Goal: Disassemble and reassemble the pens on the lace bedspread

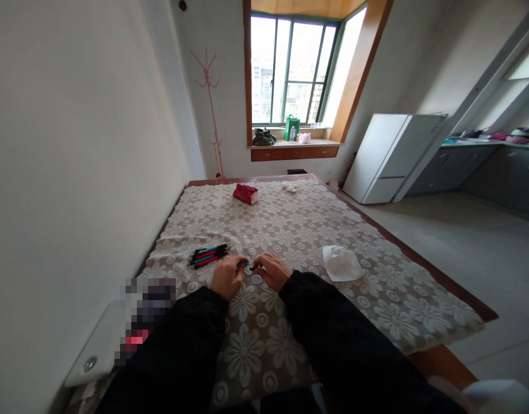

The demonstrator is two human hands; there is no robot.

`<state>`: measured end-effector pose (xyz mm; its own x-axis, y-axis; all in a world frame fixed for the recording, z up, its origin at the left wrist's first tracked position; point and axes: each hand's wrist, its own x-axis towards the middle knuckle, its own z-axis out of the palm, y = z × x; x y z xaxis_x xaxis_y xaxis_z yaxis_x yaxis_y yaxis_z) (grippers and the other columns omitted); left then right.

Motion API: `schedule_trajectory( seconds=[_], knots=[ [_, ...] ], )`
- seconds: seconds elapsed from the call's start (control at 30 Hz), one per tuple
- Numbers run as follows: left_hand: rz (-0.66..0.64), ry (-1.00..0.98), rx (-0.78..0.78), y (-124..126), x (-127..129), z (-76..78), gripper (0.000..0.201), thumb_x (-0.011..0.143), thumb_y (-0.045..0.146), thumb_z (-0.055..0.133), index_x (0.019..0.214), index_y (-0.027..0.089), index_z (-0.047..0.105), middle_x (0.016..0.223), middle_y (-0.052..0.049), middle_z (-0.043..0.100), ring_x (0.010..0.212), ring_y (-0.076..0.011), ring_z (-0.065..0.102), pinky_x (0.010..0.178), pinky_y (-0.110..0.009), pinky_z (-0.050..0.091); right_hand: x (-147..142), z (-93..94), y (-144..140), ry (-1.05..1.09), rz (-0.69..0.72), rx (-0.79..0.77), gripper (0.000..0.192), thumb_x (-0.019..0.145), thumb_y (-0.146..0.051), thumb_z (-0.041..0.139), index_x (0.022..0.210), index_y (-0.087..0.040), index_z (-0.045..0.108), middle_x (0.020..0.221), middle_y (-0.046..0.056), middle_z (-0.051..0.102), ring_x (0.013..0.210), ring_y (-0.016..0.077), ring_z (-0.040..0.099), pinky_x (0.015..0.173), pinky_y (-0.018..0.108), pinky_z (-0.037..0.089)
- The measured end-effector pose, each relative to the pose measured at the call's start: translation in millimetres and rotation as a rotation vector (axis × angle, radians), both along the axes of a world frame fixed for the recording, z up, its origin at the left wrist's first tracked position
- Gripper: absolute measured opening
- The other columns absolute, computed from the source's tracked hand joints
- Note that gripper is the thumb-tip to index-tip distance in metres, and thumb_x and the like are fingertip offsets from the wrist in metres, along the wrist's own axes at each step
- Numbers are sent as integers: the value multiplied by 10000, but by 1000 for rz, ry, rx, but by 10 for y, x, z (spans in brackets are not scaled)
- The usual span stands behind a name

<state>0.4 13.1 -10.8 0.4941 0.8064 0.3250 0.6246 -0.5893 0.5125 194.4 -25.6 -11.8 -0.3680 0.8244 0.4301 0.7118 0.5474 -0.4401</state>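
My left hand (pixel 227 277) is closed around a slim teal pen (pixel 246 263), most of it hidden by the fingers. Just to its right, my right hand (pixel 273 271) pinches a small black piece (pixel 255 268), which looks like a pen part but is too small to be sure. The two hands face each other close above the patterned tablecloth (pixel 242 348), with the fingertips slightly apart. To the left of my left hand lies a bunch of pens (pixel 209 256) in black, red and teal, side by side on the cloth.
A crumpled white plastic bag (pixel 342 263) lies right of my hands. Farther back are a red packet (pixel 245 194) and a small pale item (pixel 290 188). A wall (pixel 96 144) borders the table's left side; a white refrigerator (pixel 389 155) stands beyond at right.
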Motion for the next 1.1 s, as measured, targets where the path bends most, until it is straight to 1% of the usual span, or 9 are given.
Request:
schedule_trajectory(
  seconds=[0.1, 0.2, 0.3, 0.53, 0.63, 0.7, 0.83, 0.93, 1.1],
  knots=[
    [11, 4, 3, -9, 11, 14, 215, 852, 182, 480, 985, 225, 643, 984, -44, 685, 952, -221, 585, 850, -354, 420, 24, -27, 31, 76, -154, 8, 95, 884, -171, 533, 969, -193, 569, 861, 28, 649, 799, 164, 572, 785, 292, 395],
    [50, 25, 13, -21, 12, 21, 211, 819, 165, 509, 972, 223, 642, 1006, -47, 683, 980, -227, 580, 860, -359, 409, 43, -46, 47, 59, -213, 39, 127, 839, -162, 573, 960, -201, 572, 884, 27, 651, 858, 183, 565, 808, 308, 377],
    [87, 55, 12, -30, 4, 27, 222, 795, 151, 522, 966, 228, 639, 1021, -43, 682, 997, -228, 575, 863, -365, 398, 47, -23, 29, -4, -218, 41, 124, 765, -142, 609, 870, -202, 578, 858, 23, 639, 857, 193, 546, 803, 317, 365],
    [90, 43, 24, -24, -8, 17, 224, 779, 146, 522, 957, 236, 623, 995, -31, 682, 975, -224, 580, 840, -362, 395, 19, 35, -25, -123, -77, 48, 91, 711, -226, 660, 787, -215, 611, 878, 25, 614, 893, 205, 525, 816, 333, 358],
    [92, 49, 32, -22, -6, 9, 227, 771, 144, 527, 954, 234, 627, 977, -37, 680, 963, -228, 578, 835, -360, 395, 40, -20, 19, -83, -139, 51, 39, 780, -206, 604, 811, -216, 627, 860, 26, 611, 877, 193, 531, 807, 322, 374],
    [89, 52, 34, -23, -5, 6, 224, 765, 141, 532, 944, 231, 632, 961, -43, 679, 952, -230, 577, 830, -359, 398, 72, -55, 58, -47, -197, 43, 89, 795, -163, 574, 820, -218, 639, 832, 24, 609, 862, 187, 536, 811, 316, 385],
    [75, 52, 42, -18, -12, -17, 212, 759, 141, 542, 927, 234, 630, 961, -43, 678, 954, -236, 574, 832, -370, 397, 167, -50, 108, 0, -289, 55, 183, 744, -101, 576, 857, -224, 653, 840, 27, 610, 882, 198, 537, 835, 325, 399],
    [65, 53, 51, -6, -22, -46, 212, 764, 148, 547, 942, 234, 624, 969, -46, 675, 972, -245, 573, 835, -380, 401, 245, -10, 122, 39, -354, 73, 215, 725, -56, 537, 816, -217, 646, 848, 33, 611, 887, 200, 535, 834, 323, 410],
    [27, 19, 88, -15, -13, -29, 226, 780, 170, 564, 985, 239, 630, 1034, -53, 653, 1019, -247, 558, 886, -397, 409, 309, -7, 137, 34, -393, 53, 258, 687, -20, 510, 775, -220, 648, 831, 32, 610, 889, 202, 535, 841, 326, 413]
  ],
)
